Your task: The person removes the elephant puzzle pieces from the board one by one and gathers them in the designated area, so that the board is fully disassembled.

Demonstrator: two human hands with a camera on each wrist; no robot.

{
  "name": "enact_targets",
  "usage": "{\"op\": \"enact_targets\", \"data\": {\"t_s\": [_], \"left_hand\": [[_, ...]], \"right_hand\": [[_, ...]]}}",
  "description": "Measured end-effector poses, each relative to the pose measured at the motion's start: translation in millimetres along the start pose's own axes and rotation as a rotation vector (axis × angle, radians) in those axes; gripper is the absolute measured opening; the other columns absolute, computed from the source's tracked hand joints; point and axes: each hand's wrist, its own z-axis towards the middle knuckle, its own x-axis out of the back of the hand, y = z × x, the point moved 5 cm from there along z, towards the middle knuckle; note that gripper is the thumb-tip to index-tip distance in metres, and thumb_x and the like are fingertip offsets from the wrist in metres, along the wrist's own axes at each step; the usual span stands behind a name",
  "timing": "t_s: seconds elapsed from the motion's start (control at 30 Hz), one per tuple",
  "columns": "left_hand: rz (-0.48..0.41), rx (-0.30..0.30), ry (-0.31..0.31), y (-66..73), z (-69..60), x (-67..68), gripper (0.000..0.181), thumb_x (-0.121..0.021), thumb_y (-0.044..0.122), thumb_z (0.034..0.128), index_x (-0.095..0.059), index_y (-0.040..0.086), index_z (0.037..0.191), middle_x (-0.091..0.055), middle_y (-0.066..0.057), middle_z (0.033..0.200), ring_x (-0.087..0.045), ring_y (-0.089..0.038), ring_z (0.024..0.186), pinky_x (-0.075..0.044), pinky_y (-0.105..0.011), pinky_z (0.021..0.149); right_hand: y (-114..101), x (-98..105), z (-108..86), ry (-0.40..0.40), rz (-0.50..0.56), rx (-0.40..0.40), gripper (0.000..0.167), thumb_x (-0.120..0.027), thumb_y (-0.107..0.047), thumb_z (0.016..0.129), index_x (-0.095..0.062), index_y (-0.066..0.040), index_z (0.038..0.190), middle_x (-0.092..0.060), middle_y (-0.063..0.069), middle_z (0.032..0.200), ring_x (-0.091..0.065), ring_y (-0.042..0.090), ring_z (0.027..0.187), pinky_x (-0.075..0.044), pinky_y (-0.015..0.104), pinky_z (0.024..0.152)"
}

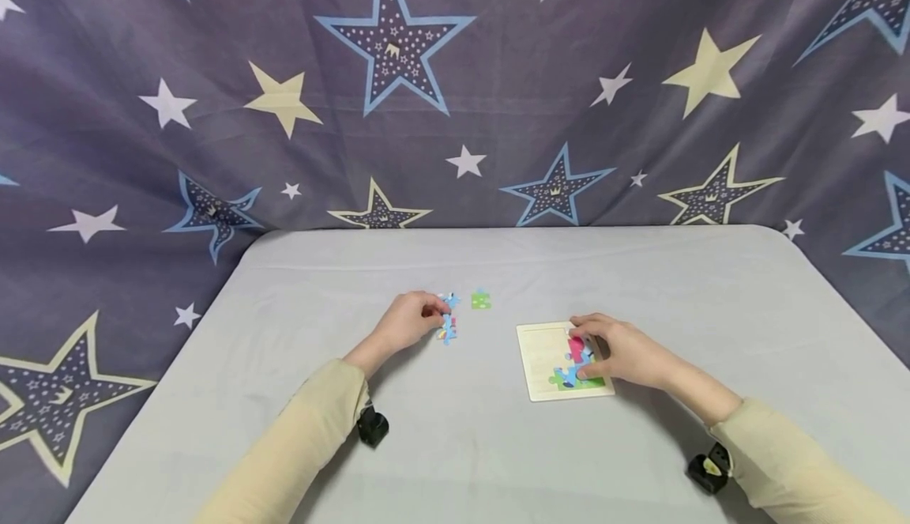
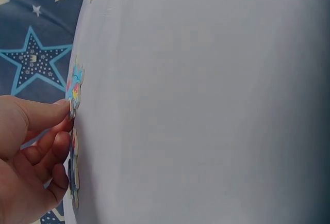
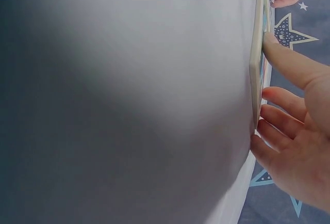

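In the head view my left hand [image 1: 411, 322] is at the table's middle, thumb and forefinger pinching a blue puzzle piece [image 1: 448, 329]. The left wrist view shows that hand [image 2: 36, 146] with a colourful piece [image 2: 76, 87] at its fingertips, on or just above the table. My right hand [image 1: 631, 352] spreads over the right side of a wooden puzzle tray [image 1: 535, 358], where the thumb touches a blue and green piece [image 1: 566, 377] beside a pink one [image 1: 575, 348]. The right wrist view has this hand [image 3: 301, 115] with loosely bent fingers along the tray edge [image 3: 254, 74].
A green puzzle piece [image 1: 481, 301] lies on the grey-covered table [image 1: 455, 453] right of the left hand. Another blue piece [image 1: 451, 299] is just beyond the left fingertips. A star-patterned cloth [image 1: 426, 152] hangs behind the table.
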Motion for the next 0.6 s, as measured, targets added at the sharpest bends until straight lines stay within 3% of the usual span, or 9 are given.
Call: {"op": "enact_targets", "data": {"t_s": [0.43,0.6], "left_hand": [[0.007,0.017,0.0,0.0,0.1,-1.2,0.011,-0.063,0.008,0.0811,-0.07,0.011,0.089,-0.059,0.002,0.076,-0.05,-0.011,0.072,-0.042,-0.027,0.072],[-0.018,0.023,0.028,1.4,-0.3,-0.6,0.009,-0.064,0.01,0.0806,-0.07,0.012,0.088,-0.06,0.003,0.077,-0.052,-0.01,0.073,-0.043,-0.028,0.072]], "right_hand": [[0.7,-0.5,1.2,0.003,-0.005,0.005,0.058,-0.077,-0.03,0.07,-0.057,-0.004,0.118,-0.044,0.016,0.135,-0.04,0.036,0.124,-0.033,0.049,0.099],[0.3,-0.3,0.9,0.001,-0.002,0.001,0.058,-0.077,-0.03,0.071,-0.057,-0.003,0.118,-0.044,0.016,0.135,-0.04,0.036,0.124,-0.033,0.049,0.099]]}}
